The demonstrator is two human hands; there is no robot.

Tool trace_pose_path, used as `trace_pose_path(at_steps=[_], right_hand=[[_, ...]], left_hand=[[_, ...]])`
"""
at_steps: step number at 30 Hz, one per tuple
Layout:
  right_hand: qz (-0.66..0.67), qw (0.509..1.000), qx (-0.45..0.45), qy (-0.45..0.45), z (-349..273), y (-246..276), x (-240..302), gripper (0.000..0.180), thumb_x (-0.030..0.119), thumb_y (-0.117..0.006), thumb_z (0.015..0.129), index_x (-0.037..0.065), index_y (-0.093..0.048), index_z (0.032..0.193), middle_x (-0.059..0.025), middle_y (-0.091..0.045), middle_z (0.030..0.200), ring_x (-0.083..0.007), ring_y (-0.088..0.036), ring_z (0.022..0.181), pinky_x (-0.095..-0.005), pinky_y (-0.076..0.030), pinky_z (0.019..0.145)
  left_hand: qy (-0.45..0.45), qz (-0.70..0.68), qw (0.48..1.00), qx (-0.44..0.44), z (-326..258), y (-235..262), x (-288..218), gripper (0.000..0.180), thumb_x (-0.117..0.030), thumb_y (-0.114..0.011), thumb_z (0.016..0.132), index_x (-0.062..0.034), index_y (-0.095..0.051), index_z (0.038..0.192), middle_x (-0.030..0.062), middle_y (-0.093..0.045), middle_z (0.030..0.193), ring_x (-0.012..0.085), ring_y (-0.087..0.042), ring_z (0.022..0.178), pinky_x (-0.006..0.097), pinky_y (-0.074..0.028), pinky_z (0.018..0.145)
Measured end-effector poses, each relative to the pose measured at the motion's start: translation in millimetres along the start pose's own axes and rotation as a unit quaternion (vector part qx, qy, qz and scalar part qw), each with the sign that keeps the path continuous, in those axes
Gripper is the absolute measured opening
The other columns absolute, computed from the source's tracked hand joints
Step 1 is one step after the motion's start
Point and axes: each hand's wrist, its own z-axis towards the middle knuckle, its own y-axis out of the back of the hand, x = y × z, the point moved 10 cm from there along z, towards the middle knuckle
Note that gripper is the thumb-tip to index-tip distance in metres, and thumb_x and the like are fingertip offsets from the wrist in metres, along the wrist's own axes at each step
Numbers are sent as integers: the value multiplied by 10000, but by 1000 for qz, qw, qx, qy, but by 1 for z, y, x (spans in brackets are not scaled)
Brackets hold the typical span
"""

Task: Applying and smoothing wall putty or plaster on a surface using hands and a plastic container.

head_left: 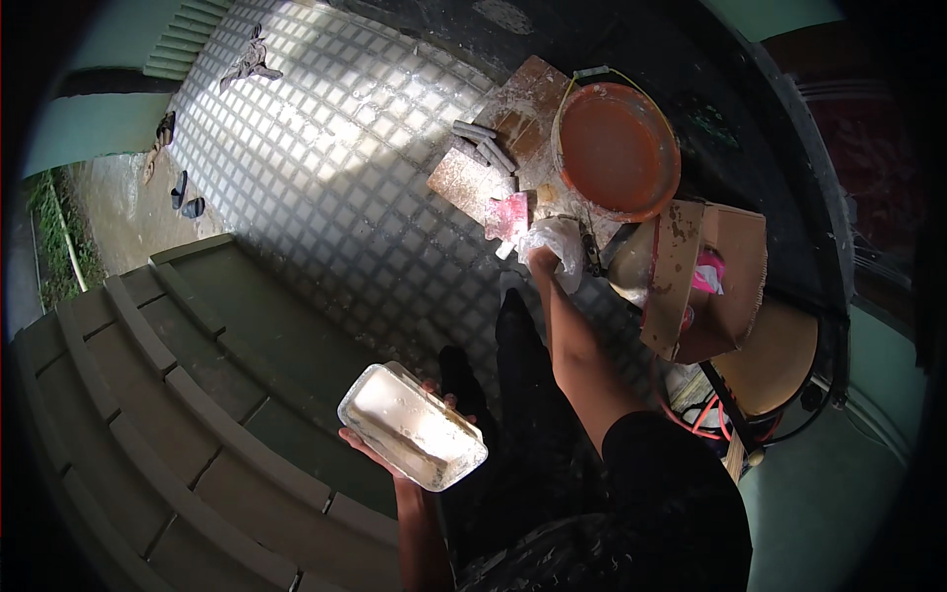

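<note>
While the left hand (371, 448) is gripping a tub (395, 439) from below, its fingertips are curling along the tub's far long side. Tub: rectangular, showing whitish matter inside, lying at a slant to the view, low and left of centre, well apart from the other hand.

Right hand (542, 259): reaching forward into a bag (564, 237), translucent, crumpled; its fingers are hiding there, so whether they are closing on anything, one cannot tell.

Near the bag: a pink piece (509, 215), lying just beside it; several grey bars (501, 158), lying together on whitened boards (538, 89). Bucket (675, 158): orange, round, with a yellow handle, standing beyond the bag.

To the right: a box (675, 281), cardboard, gaping open, containing a pink packet (707, 271); a chair (786, 360), tan-seated, standing just behind it.

To the left: a stepped ledge (187, 434), rising beside the floor (326, 207), which is displaying a checked pattern. Dark slippers (179, 189) are lying at the far left.
</note>
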Motion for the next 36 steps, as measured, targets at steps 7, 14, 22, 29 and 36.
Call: trace_pose_path(at_steps=[7,14,22,29,36], right_hand=[[-228,949,112,186,-9,-109,-4,205,198,-573,781,58,-692,871,-128,-658,890,-274,-646,825,-402,-521,656],[91,995,-39,-19,-21,-22,12,178,170,-552,768,54,-682,803,-149,-664,842,-292,-644,761,-396,-501,683],[334,869,-146,-335,-30,94,-76,215,220,-634,736,7,-659,756,-150,-671,830,-288,-660,773,-385,-523,689],[390,880,-138,-233,-67,161,-44,316,142,-614,794,-19,-609,1066,-182,-640,1008,-254,-629,942,-346,-516,791],[308,938,-162,-10,-67,174,-29,321,128,-595,814,-15,-592,1101,-173,-624,1052,-231,-608,982,-329,-496,827]], left_hand=[[-4,-26,1000,-2,-1,3,-9,1029,-809,-523,617,-141,-332,1375,180,-419,1327,435,-437,1175,678,-332,915],[-20,10,1000,16,-18,6,-24,1021,-811,-513,625,-150,-329,1381,179,-394,1355,428,-425,1191,670,-323,923],[37,-41,998,41,-1,-39,2,1053,-840,-464,623,-62,-366,1326,149,-459,1262,407,-501,1081,631,-392,888],[56,-1,998,29,-19,-40,-8,1076,-861,-419,623,-43,-357,1319,156,-466,1248,403,-512,1060,625,-415,861],[51,7,998,34,-35,-56,-19,1073,-869,-372,638,-57,-323,1338,163,-467,1246,402,-518,1049,625,-411,867]])
